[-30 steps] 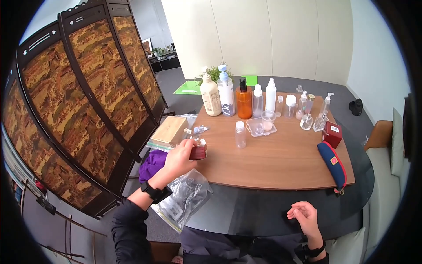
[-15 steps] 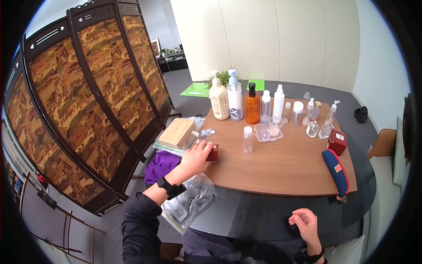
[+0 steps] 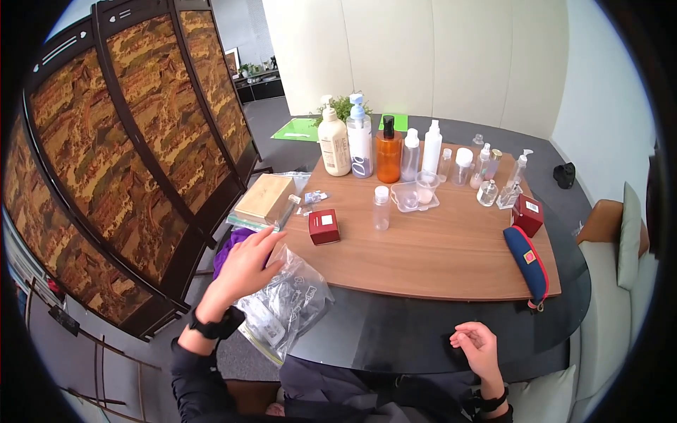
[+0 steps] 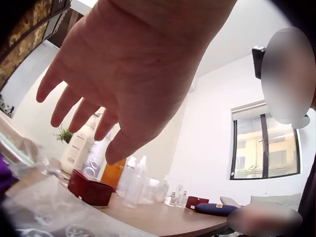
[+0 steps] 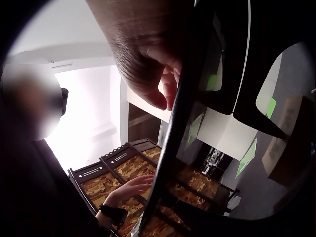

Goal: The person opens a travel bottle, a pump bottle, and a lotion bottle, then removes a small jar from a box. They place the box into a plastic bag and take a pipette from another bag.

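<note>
My left hand (image 3: 248,265) hovers over the clear plastic zip bag (image 3: 285,303), fingers spread and holding nothing. A small dark red box (image 3: 324,227) stands on the wooden board (image 3: 423,261) just beyond its fingertips. In the left wrist view the same red box (image 4: 90,188) shows below the spread fingers. My right hand (image 3: 477,348) rests at the black table edge (image 3: 395,345), its fingers loosely bent and nothing in them. A purple cloth (image 3: 229,250) lies partly under the left hand, beside a pale wooden box (image 3: 265,198).
Pump bottles, including an amber bottle (image 3: 388,156), line the back of the board with several small clear bottles. A clear bottle (image 3: 381,210) and a clear plastic tray (image 3: 415,197) stand mid-board. At the right are another red box (image 3: 527,214) and a blue pencil case (image 3: 527,262).
My left hand has let go of the red box, leaving it on the board's left part, and has drawn back toward the plastic bag with fingers spread. The right hand has stayed put.
</note>
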{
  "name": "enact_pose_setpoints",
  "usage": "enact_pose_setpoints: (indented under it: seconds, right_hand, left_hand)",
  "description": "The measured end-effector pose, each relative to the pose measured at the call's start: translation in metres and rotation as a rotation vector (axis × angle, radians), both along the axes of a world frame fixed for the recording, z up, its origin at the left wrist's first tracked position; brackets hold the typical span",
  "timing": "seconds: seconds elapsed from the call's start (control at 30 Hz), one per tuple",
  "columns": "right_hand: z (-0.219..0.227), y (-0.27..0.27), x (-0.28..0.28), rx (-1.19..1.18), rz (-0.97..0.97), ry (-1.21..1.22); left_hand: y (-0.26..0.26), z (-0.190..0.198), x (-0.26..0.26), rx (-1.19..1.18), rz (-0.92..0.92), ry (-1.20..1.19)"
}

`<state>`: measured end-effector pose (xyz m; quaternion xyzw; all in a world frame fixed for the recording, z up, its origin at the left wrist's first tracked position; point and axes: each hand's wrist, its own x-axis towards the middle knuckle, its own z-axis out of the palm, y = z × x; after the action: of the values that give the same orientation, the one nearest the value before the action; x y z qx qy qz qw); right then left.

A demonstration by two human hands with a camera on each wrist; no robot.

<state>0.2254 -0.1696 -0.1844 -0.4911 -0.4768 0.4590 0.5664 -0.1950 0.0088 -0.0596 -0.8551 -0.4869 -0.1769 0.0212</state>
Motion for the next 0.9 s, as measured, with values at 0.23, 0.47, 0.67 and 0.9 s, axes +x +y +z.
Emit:
enact_pose_setpoints:
  seconds: [0.23,0.47,0.67,0.9]
  right_hand:
    - [0.002,0.003,-0.004,-0.010,0.002,-0.022]
    - [0.002,0.001,-0.005,-0.008,0.003,-0.040]
    - [0.001,0.001,-0.007,0.002,-0.030,-0.032]
    - [-0.001,0.000,-0.003,-0.009,-0.008,-0.022]
  left_hand:
    - [-0.065,-0.022,-0.050,-0.396,0.085,0.038]
    - [-0.078,-0.058,-0.053,-0.380,0.131,0.030]
    - [-0.076,-0.056,-0.050,-0.417,0.072,0.053]
    - [-0.045,-0.063,-0.064,-0.387,-0.024,-0.003]
